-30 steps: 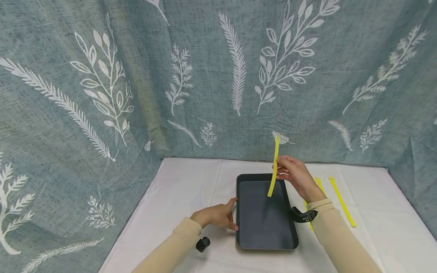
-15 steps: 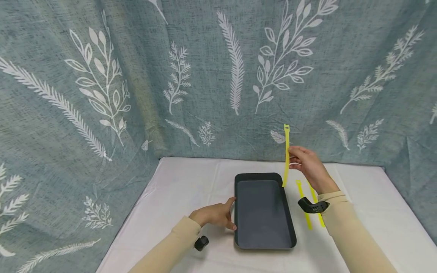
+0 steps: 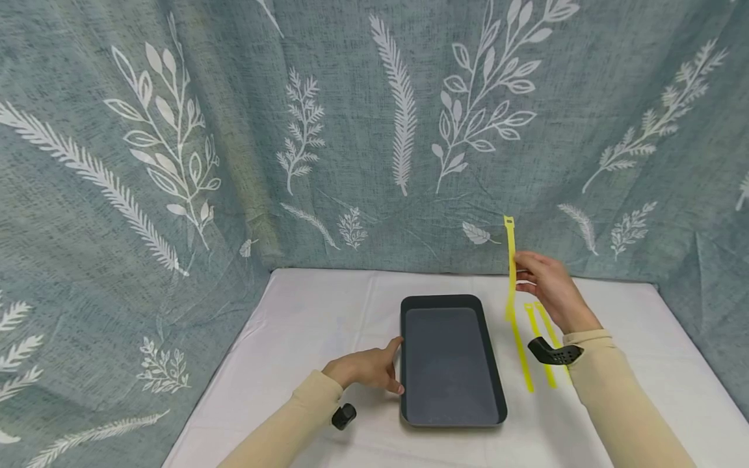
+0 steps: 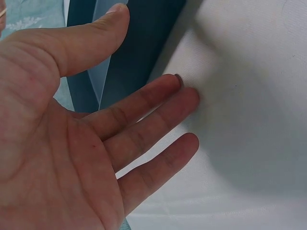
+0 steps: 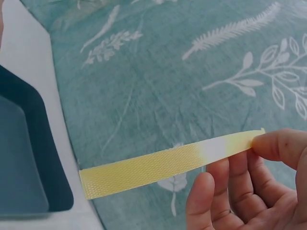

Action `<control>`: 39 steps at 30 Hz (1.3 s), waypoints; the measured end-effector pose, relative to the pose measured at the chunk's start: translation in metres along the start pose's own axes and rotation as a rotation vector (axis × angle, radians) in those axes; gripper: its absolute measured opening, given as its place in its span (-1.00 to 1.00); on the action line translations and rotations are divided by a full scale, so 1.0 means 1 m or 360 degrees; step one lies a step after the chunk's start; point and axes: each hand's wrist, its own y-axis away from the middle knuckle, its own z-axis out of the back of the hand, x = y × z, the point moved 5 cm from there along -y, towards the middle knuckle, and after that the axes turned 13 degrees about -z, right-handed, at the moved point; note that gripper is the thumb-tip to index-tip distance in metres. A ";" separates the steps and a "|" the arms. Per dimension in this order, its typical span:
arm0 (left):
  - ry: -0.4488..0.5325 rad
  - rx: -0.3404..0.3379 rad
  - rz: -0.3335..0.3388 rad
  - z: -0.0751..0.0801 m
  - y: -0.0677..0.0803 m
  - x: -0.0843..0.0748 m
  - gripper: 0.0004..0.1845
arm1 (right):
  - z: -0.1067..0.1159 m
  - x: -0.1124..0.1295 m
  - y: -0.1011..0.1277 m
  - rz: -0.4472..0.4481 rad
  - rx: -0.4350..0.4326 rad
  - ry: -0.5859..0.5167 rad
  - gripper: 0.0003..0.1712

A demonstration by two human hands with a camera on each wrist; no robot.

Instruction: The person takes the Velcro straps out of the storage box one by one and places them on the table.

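A dark grey rectangular tray (image 3: 449,370) lies on the white cloth. My left hand (image 3: 367,369) is at its left side, fingertips against the edge. In the left wrist view, the thumb reaches to the tray wall (image 4: 139,48) and the other visible fingers extend loosely. Right of the tray, my right hand (image 3: 549,285) pinches a yellow cable strap (image 3: 512,263) between thumb and finger. The strap stands upright, slotted head up, its lower end overlapping a strap on the cloth. The right wrist view shows the held strap's (image 5: 144,168) textured face.
Three more yellow straps lie side by side right of the tray, the nearest strap (image 3: 523,361) in plain sight and another strap (image 3: 549,374) beside it; the third is partly behind the right wrist. A green leaf-patterned curtain (image 3: 363,162) hangs behind the table.
My right hand has carried the yellow cable strap from over the tray to the right, above the other straps. The left hand has stayed at the tray's edge.
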 end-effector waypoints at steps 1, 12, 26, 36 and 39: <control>0.0003 0.0001 0.0000 0.000 0.000 0.000 0.12 | 0.001 -0.001 0.000 -0.0003 -0.0002 0.0007 -0.30; -0.0006 0.0003 0.0012 0.002 0.002 0.000 0.12 | 0.010 -0.024 -0.009 -0.0083 -0.0036 0.0100 -0.19; 0.0016 0.0025 0.0002 -0.001 0.001 0.002 0.12 | 0.005 -0.063 -0.018 -0.0224 -0.0014 0.0111 -0.22; 0.0097 0.0010 -0.0028 -0.002 0.002 0.003 0.12 | 0.006 -0.084 -0.023 -0.0368 -0.0037 0.0095 -0.35; 0.0095 0.0008 -0.0033 -0.002 0.001 0.003 0.11 | 0.005 -0.091 -0.024 -0.0409 -0.0018 0.0112 -0.41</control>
